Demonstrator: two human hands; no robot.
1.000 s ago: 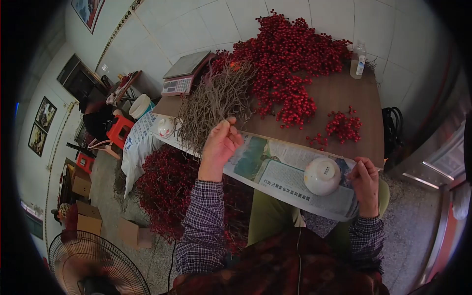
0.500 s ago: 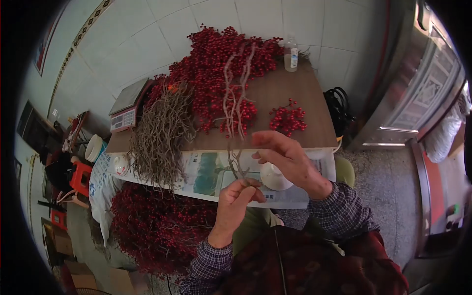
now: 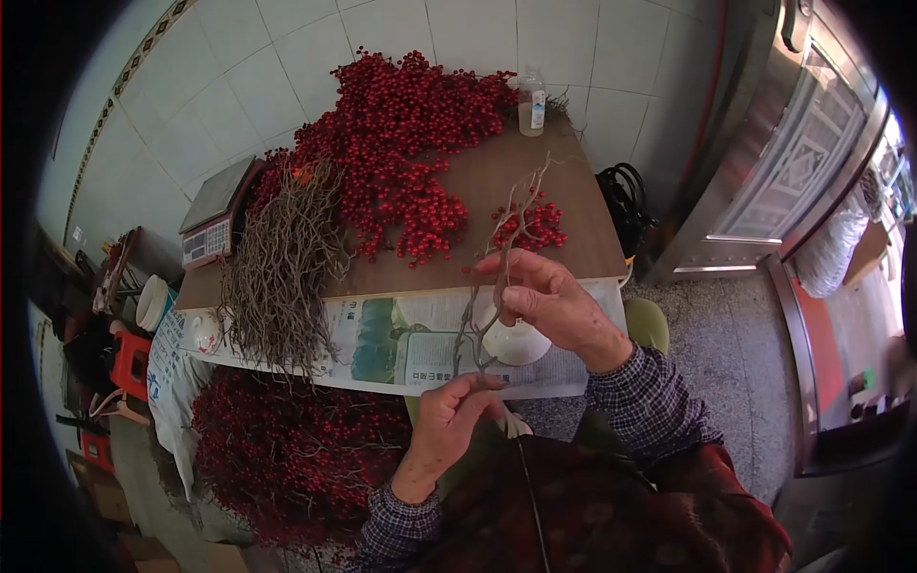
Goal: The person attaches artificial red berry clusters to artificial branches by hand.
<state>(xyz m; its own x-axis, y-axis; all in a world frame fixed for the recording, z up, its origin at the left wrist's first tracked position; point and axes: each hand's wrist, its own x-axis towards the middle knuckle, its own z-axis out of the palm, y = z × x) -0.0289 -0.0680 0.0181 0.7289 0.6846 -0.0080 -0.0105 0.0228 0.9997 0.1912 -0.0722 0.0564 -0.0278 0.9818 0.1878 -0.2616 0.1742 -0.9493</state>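
Head view: the left hand's (image 3: pixel 447 428) grip holds the base of a bare, brown, forked branch (image 3: pixel 522 224), tilted before a rounded white bowl (image 3: pixel 519 346). The right hand's (image 3: pixel 564 307) grip is narrow beside its stems; whether it clasps them cannot be told.

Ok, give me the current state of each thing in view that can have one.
Left hand: fingers closed on branch, low down
Right hand: fingers at branch, grip unclear
Branch: bare, forked, held up
Twig bundle: bare, overhanging table edge
Berry heap: piled
Bottle: upright
Bowl: partly hidden
Scale: display unreadable
Metal door: open
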